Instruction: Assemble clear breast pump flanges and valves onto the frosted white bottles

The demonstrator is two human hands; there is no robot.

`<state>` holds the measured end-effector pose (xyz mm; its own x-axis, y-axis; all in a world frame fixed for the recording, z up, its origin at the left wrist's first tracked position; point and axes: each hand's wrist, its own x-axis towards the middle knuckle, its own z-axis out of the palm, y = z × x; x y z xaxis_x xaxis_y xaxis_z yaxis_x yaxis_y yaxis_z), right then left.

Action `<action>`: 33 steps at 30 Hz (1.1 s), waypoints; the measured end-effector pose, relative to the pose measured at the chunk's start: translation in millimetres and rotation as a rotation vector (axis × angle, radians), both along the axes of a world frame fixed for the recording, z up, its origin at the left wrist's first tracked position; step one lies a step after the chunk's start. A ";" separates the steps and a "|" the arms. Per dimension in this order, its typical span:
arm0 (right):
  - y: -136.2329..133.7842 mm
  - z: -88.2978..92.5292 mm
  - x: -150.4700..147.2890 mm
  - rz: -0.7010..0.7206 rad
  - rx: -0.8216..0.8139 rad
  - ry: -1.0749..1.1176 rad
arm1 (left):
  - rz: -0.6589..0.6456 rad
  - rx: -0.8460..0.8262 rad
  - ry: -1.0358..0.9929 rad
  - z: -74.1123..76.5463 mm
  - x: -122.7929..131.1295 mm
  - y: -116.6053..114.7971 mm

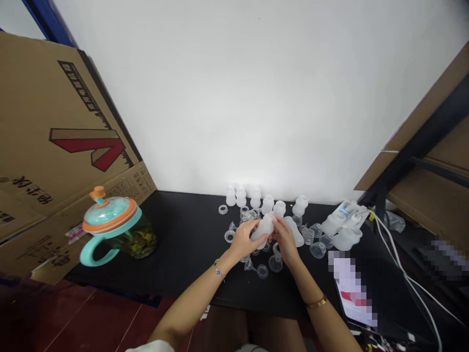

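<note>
White bottle (264, 227) held two-handed above the tabletop (183, 244).
Clear fittings (275, 263) are spread nearest, apparently for easy reach. The bottle's body is pinched by the left hand's (242, 240) grip, its narrow end by the right hand's (287, 240), presumably for steadiness. Beyond, upright bottles (255, 199) are lined near the wall (252, 98), presumably kept aside.

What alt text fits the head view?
A person's left hand and right hand hold a frosted white curved bottle over a black table scattered with small clear plastic pieces. Similar white bottles stand along the white wall behind; a teal and orange lidded pitcher sits at left.
</note>
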<state>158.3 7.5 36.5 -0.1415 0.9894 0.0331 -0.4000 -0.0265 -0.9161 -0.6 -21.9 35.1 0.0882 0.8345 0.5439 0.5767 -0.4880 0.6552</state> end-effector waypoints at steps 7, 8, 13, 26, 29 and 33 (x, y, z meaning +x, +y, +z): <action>-0.5 -0.5 0.5 0.013 0.012 0.004 | 0.007 0.001 0.011 -1.0 0.4 -0.1; -0.5 -0.7 0.5 0.014 0.013 0.003 | 0.007 0.002 0.012 -1.0 0.4 -0.1; 0.1 -0.5 0.0 0.010 0.013 0.005 | 0.010 -0.005 0.018 -0.7 0.5 0.1; -0.4 0.2 -0.3 -0.020 0.009 -0.006 | 0.028 0.023 0.019 -2.7 0.2 1.4; -0.6 0.1 -0.6 -0.026 0.008 0.006 | 0.026 0.030 0.024 -3.4 -0.3 0.9; -1.5 2.1 -0.2 -0.002 0.021 -0.013 | 0.006 0.013 -0.021 -2.6 -0.3 -0.2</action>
<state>158.2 5.9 38.7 -0.1398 0.9888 0.0516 -0.3878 -0.0067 -0.9217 -0.9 -22.1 32.5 0.0716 0.8278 0.5565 0.5662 -0.4931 0.6605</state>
